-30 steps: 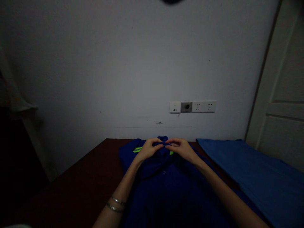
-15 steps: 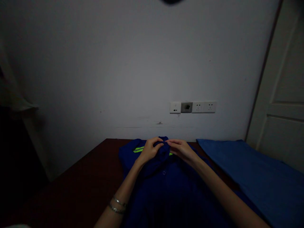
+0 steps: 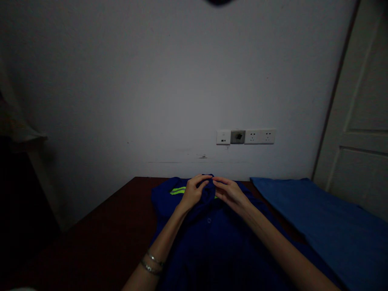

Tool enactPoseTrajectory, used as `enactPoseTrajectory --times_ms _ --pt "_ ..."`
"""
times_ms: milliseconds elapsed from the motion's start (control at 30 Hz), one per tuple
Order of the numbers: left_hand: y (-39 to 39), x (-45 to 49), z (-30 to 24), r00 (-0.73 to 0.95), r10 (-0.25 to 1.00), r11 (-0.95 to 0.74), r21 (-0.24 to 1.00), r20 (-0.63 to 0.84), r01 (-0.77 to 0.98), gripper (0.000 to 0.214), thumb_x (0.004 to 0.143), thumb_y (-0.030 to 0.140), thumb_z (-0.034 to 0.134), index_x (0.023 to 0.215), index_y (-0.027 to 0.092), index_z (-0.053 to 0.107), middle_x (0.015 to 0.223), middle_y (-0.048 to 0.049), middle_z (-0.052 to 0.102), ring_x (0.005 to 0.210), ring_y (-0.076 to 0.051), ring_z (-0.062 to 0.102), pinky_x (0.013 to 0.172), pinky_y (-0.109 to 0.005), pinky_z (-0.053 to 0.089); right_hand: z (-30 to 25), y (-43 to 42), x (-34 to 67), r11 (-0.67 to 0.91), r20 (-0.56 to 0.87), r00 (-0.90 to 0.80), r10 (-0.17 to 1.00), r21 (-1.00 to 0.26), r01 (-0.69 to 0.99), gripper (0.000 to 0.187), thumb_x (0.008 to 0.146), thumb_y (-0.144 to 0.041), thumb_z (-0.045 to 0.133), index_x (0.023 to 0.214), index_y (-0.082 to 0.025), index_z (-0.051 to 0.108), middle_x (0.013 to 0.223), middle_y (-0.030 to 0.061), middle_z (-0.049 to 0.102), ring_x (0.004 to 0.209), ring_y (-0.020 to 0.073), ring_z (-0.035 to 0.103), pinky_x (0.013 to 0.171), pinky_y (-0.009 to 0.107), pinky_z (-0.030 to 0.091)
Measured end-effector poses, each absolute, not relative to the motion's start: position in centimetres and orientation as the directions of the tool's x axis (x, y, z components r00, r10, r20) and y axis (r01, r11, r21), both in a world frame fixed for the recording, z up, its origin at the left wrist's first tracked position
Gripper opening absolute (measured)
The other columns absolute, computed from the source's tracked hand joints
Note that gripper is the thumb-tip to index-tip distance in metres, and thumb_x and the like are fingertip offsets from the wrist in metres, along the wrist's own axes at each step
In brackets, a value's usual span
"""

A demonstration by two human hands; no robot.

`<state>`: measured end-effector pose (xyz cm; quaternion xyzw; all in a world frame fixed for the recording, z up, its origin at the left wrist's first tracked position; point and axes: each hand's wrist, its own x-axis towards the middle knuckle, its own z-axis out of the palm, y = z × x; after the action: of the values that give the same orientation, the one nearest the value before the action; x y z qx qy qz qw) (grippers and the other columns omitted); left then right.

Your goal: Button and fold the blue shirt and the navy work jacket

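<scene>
A dark blue work jacket [image 3: 209, 246] with bright yellow-green reflective strips lies spread on a dark red-brown tabletop [image 3: 115, 226]. At its far end, my left hand [image 3: 195, 190] pinches the raised fabric near the collar between thumb and fingers. Facing it from the right, my right hand [image 3: 232, 194] grips the same bunched cloth, fingertips almost meeting those of the left. A round button shows on the jacket front below the hands. What exactly lies between the fingertips is too dark and small to make out. Two silvery bangles circle my left wrist.
A flat piece of lighter blue cloth [image 3: 327, 218] lies to the right of the jacket. Behind the table rises a pale wall with a row of sockets [image 3: 259, 137]. A panelled white door [image 3: 360, 169] stands at the right, and a dark piece of furniture [image 3: 24, 190] at the left.
My left hand has shifted slightly right and up, bringing its fingertips closer to the right hand's. Both hands stay on the jacket's collar area, and the jacket itself has barely moved.
</scene>
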<state>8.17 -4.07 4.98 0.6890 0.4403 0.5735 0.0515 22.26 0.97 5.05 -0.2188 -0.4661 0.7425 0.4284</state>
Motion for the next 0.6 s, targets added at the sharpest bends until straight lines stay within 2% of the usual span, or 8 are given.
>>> enactPoseTrajectory --times_ms 233,333,500,600 --pt "-3.62 8.27 4.58 -0.045 0.636 -0.569 0.508 0.770 0.647 0.021 0.082 0.020 0.052 0.096 0.016 0.066 0.095 -0.0062 0.067 0.089 -0.016 0.061 0.082 -0.028 0.046 5.24 1.23 22.38 -0.269 0.025 -0.560 0.828 -0.859 -0.436 0.017 0.065 -0.007 0.064 0.079 -0.016 0.063 0.064 0.0023 0.066 0.061 0.0118 0.063 0.063 0.024 0.051" --pt "-3.52 8.31 4.38 -0.038 0.640 -0.520 0.469 0.767 0.714 0.020 0.082 0.021 0.052 0.094 0.015 0.067 0.090 -0.0069 0.068 0.082 -0.017 0.062 0.078 -0.028 0.047 5.33 1.33 22.51 -0.229 0.028 -0.526 0.850 -0.880 -0.417 0.016 0.064 -0.008 0.064 0.077 -0.016 0.063 0.062 0.0013 0.065 0.059 0.0112 0.062 0.063 0.023 0.051" --pt "-3.94 8.37 4.36 0.108 0.675 -0.501 0.346 0.730 0.793 0.024 0.084 0.018 0.046 0.099 0.014 0.065 0.091 -0.0076 0.067 0.082 -0.017 0.061 0.078 -0.028 0.046 5.79 1.09 22.94 -0.136 0.059 -0.480 0.875 -0.923 -0.361 0.017 0.061 -0.011 0.067 0.076 -0.017 0.065 0.062 -0.0001 0.066 0.060 0.0103 0.061 0.062 0.021 0.049" --pt "-4.23 8.60 4.45 0.122 0.686 -0.490 0.331 0.717 0.806 0.025 0.085 0.018 0.044 0.098 0.014 0.065 0.089 -0.0075 0.067 0.080 -0.016 0.060 0.076 -0.027 0.046 5.78 1.10 22.98 -0.103 0.074 -0.462 0.884 -0.932 -0.347 0.018 0.058 -0.013 0.069 0.075 -0.017 0.065 0.059 -0.0008 0.064 0.057 0.0099 0.060 0.058 0.021 0.048"
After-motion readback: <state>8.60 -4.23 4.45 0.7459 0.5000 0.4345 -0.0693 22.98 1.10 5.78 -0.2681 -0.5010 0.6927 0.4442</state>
